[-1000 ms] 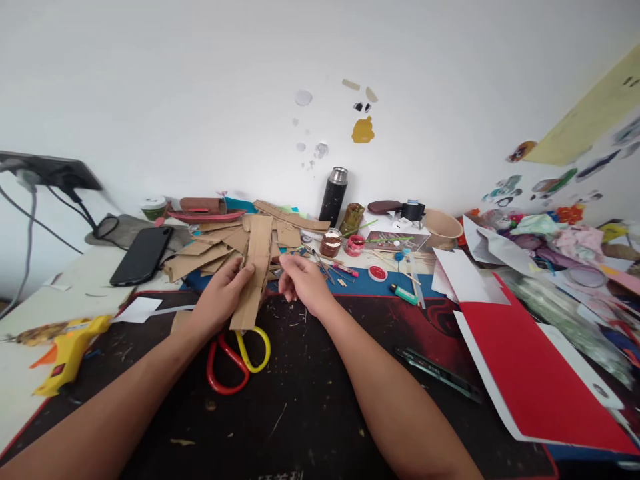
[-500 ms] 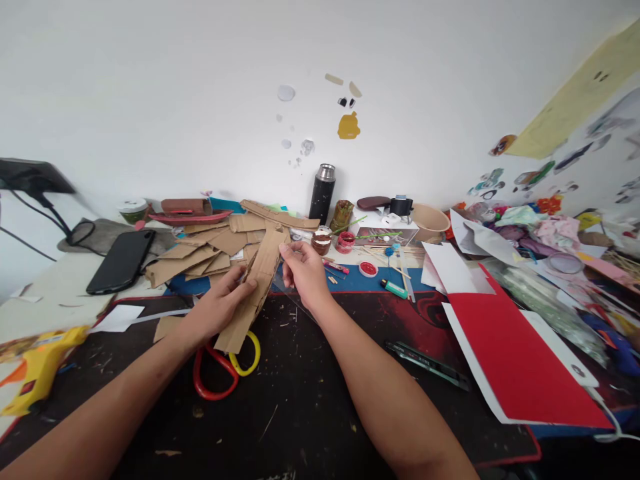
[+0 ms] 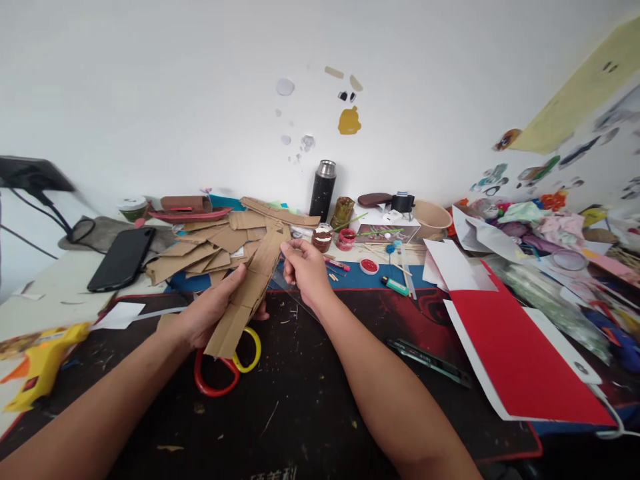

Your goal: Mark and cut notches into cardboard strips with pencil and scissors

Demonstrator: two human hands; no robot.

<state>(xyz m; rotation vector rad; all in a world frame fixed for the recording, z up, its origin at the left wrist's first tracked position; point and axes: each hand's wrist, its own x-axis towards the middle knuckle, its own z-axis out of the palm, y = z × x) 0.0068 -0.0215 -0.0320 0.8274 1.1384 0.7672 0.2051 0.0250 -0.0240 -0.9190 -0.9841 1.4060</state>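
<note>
A long, creased strip of brown cardboard (image 3: 253, 277) slants up and away over the dark mat. My left hand (image 3: 217, 303) is closed round its lower part, thumb along the near edge and fingertips showing on the far side. At the strip's upper right edge, my right hand (image 3: 306, 270) pinches with thumb and forefinger; the edge there looks torn. Scissors with red and yellow handles (image 3: 216, 392) lie on the mat below the strip, their blades hidden.
Cardboard pieces (image 3: 195, 257) are piled behind my left hand. A yellow glue gun (image 3: 43, 363) and black phone (image 3: 123, 260) lie left. Right are a utility knife (image 3: 427, 361) and red sheet (image 3: 525, 353). A black flask (image 3: 323, 193) and paint jars (image 3: 321, 239) stand at the back.
My left hand has shifted its grip from thumb on top of the strip to round its side and underneath. The strip's lower end has tilted slightly left. My right hand stays at the upper edge.
</note>
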